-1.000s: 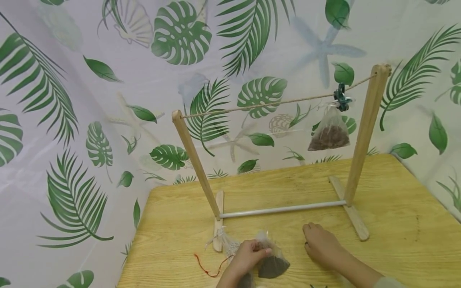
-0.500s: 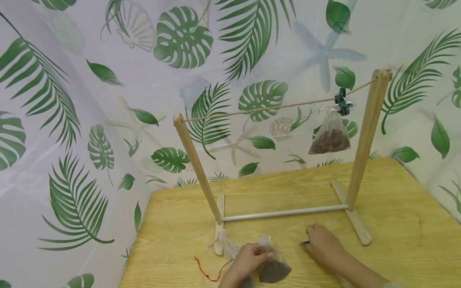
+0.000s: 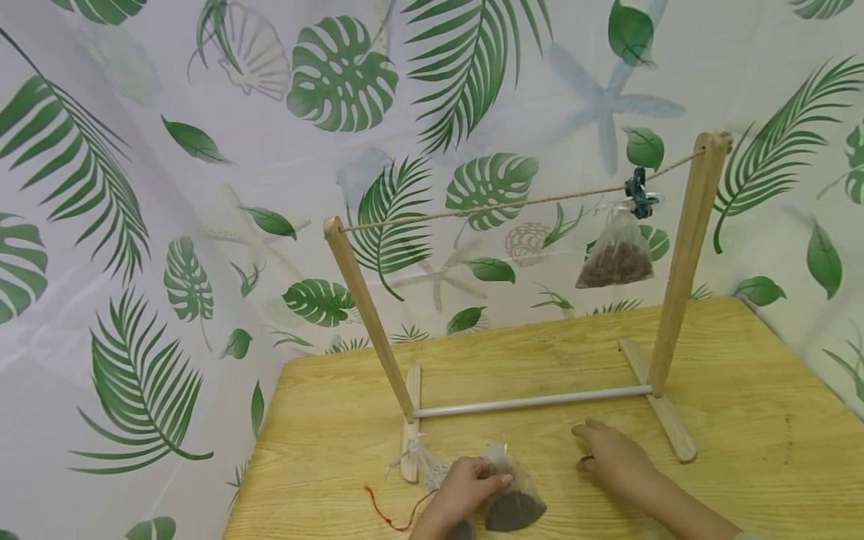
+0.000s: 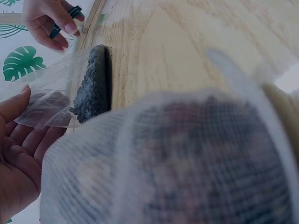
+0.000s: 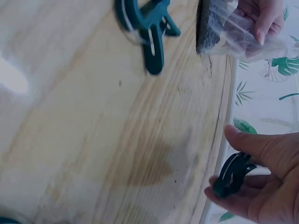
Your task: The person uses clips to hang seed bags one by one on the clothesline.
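Between thumb and fingers, my left hand (image 3: 466,484) pinches the upper part of a see-through bag (image 3: 516,511) with dark grains at its bottom. In the left wrist view, the lower end of that bag rests near the table surface. To the right, my right hand (image 3: 619,466) holds a dark green spring clip (image 5: 231,177) in its curled fingers; the head view shows only a bit of it. A similar clip (image 3: 640,195) on the rope (image 3: 513,204) carries a clear bag of brownish-red bits (image 3: 617,262).
A wooden rack (image 3: 685,277) with a white lower bar (image 3: 533,402) stands on the table (image 3: 324,420). By the left hand lie a whitish mesh bag (image 4: 187,163) and a red cord (image 3: 391,519). Another green clip (image 5: 154,46) lies on the table.
My right hand's fingers have spread a little, and the clip in them has turned and shows differently. The left hand keeps its hold on the bag. The head view has tilted slightly upward.
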